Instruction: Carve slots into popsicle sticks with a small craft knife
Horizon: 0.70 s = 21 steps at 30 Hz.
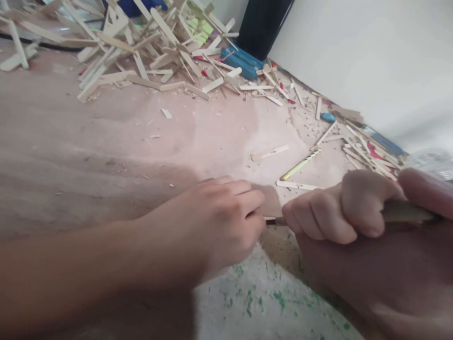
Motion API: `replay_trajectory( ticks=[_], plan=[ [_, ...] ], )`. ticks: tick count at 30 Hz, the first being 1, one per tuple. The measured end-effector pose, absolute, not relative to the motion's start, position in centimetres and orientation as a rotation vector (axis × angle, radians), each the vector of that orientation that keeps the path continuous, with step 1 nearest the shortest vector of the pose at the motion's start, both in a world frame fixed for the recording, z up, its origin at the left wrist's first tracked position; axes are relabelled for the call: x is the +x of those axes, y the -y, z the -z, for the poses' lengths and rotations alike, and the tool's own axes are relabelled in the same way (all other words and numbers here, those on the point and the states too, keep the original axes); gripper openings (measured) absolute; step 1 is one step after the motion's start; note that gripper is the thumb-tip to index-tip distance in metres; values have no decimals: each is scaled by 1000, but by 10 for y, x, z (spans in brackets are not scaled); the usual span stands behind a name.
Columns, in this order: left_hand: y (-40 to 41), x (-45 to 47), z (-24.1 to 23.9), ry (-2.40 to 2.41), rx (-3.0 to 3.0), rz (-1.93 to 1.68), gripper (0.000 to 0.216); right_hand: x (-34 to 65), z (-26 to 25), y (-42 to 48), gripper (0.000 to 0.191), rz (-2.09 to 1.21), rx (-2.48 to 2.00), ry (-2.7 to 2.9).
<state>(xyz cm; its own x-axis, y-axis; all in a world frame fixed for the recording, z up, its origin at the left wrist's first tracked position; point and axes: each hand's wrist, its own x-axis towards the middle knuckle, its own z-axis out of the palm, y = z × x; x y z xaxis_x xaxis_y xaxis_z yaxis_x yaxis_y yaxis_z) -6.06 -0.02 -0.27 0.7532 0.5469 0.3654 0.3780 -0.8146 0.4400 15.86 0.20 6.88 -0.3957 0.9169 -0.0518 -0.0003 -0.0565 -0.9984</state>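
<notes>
Surface [116, 137] bears illegibly marked stick [271, 153]; right hand [368, 252] clasps tool [406, 212].

Bare skin is shown along the left forearm [99, 264], and the left hand [226, 217] and right hand [364, 257] are likewise seen uncovered.

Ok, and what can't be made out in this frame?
All in the head view:
- Anything the left hand may grip: hidden by its own fingers.
- The tip of the handled tool in the right hand: hidden at the left hand.
- The top of the black upright object: cut off by the top edge.
- Markings on the yellow patterned stick: too small, blurred.
</notes>
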Motion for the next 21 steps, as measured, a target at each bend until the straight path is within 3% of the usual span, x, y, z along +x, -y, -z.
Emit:
replay_trajectory(
  ticks=[11,21],
  plan=[
    [-2,-61,-1,-686,2641,-685,22,163,-71,4,57,-1626,-1117,1431],
    [-3,-62,-1,-691,2616,-700,26,172,-67,-5,45,-1419,-999,1596]
  ],
)
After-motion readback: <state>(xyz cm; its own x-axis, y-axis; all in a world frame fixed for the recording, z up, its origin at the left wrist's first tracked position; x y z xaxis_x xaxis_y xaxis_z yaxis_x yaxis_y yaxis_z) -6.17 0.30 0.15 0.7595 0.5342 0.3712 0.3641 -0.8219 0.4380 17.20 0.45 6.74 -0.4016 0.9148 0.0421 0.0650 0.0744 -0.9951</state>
